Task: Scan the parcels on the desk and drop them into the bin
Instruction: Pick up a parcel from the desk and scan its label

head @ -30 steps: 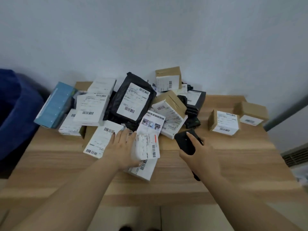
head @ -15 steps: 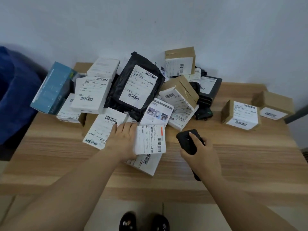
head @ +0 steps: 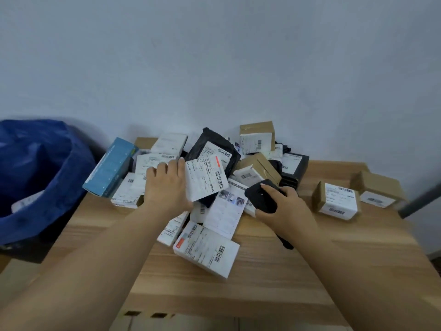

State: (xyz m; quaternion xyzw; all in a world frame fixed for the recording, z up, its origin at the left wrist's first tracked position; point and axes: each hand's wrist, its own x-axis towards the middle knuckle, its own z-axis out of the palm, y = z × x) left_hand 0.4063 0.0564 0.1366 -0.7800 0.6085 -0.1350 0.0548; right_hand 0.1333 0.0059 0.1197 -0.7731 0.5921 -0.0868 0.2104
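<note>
The left hand grips a white labelled parcel by its left edge, fingers curled behind it and the thumb hidden, holding it tilted above the heap with its barcode label facing up; the right hand is wrapped around a black handheld scanner, its index finger lying along the top, the scanner's head just beside the parcel's lower right corner and pointing toward it. Beneath both hands a heap of parcels covers the far left part of the wooden tabletop against the wall; in it a black poly mailer leans just behind the held parcel, a teal box sits tilted at the far left corner, and a brown carton stands upright at the back of the heap. Nearer the front edge a white box with a red mark lies flat, apart from the hands; two brown cartons with white labels sit side by side near the right edge, well apart from the heap. A blue bin bag stands open just off the left edge of the tabletop, with something pale and labelled lying inside it.
</note>
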